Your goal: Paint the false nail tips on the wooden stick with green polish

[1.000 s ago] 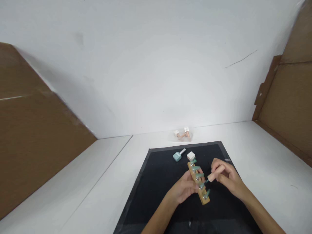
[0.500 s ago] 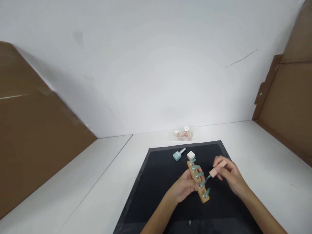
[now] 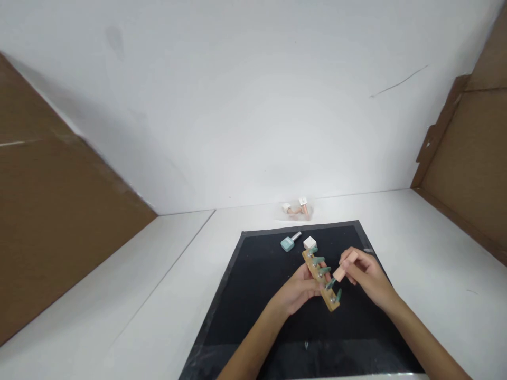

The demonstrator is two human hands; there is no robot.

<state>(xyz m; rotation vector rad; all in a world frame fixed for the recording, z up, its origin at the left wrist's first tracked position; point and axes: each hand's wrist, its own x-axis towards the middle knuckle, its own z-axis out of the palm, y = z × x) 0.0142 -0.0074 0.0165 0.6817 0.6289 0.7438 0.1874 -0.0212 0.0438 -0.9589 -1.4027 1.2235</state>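
Five green tips (image 3: 325, 271) line a wooden strip (image 3: 316, 273); the left hand (image 3: 298, 289) grips it, fingers closed; the right hand (image 3: 365, 271) pinches a brush (image 3: 339, 273).

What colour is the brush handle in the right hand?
The brush handle is pale peachy pink. It shows best in the head view.

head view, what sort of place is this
Probably a makeshift tabletop workstation: a black mat lies on a white table between brown panels, and what looks like a teal nail polish bottle rests beyond the wooden strip held in the left hand.
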